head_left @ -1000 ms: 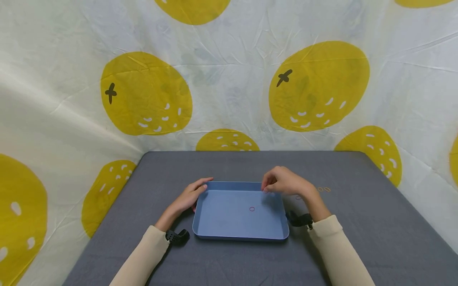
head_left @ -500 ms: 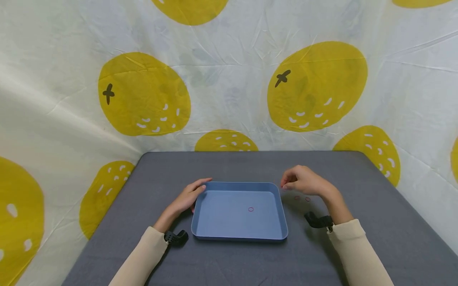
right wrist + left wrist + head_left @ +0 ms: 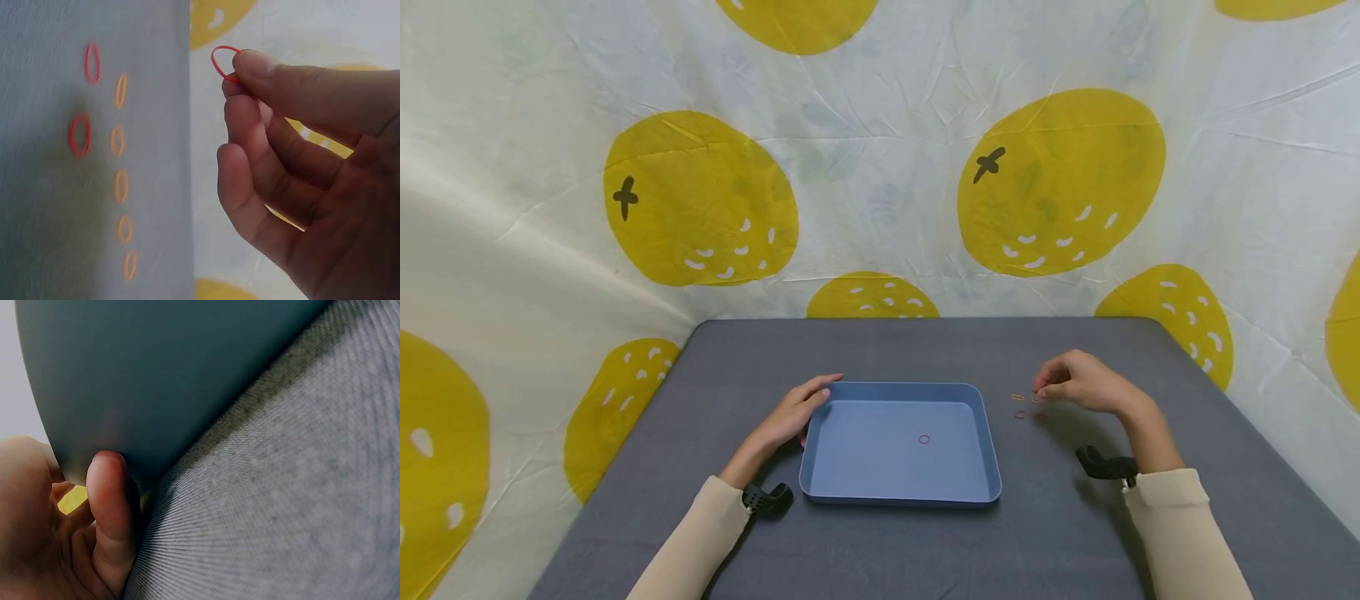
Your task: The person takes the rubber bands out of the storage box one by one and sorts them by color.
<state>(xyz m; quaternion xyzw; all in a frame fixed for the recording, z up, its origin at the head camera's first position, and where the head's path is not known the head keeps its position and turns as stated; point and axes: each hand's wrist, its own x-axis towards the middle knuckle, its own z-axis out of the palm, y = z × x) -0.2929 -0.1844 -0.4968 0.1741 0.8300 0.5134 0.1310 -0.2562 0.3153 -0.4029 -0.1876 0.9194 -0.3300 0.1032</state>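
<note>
My left hand [image 3: 790,417] holds the blue tray [image 3: 880,471] at its back left corner. In the left wrist view, a finger [image 3: 107,494] presses the tray's outer wall. Well to the right of the tray, my right hand [image 3: 1084,385] is raised above the table. Between thumb and forefinger it pinches a small red rubber band [image 3: 214,59], its loop hanging free of the fingertips. Another red rubber band [image 3: 924,435] lies in the tray, right of its middle.
Two red rubber bands [image 3: 70,135] lie on the grey cloth right of the tray. Beside them runs a row of several orange rubber bands [image 3: 117,91], mostly hidden by my right hand in the head view. A patterned curtain [image 3: 880,200] hangs behind the table.
My right hand has moved right, from over the tray's back right corner to above the table, with the red rubber band pinched in it. The left hand stays at the tray.
</note>
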